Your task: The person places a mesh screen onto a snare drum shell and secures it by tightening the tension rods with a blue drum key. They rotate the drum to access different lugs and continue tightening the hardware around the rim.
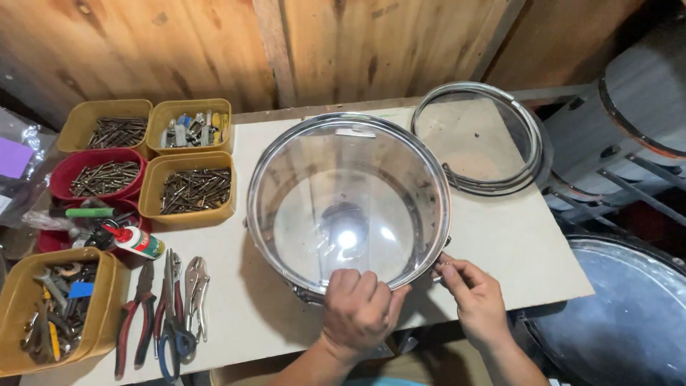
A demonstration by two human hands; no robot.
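Note:
A drum shell [349,204] with a clear head and chrome rim stands upright on the pale workboard [500,236]. My left hand [359,309] lies on the near rim, fingers curled over the clear head. My right hand [475,297] is at the drum's right side, thumb and fingers pinched on a small metal part at the rim edge.
Chrome hoops [486,136] lie at the back right. Yellow and red tubs of screws and parts [189,189] sit on the left, with a spray can [136,241], pliers [168,307] and a tub of tools [50,307]. More drums [629,136] stand to the right.

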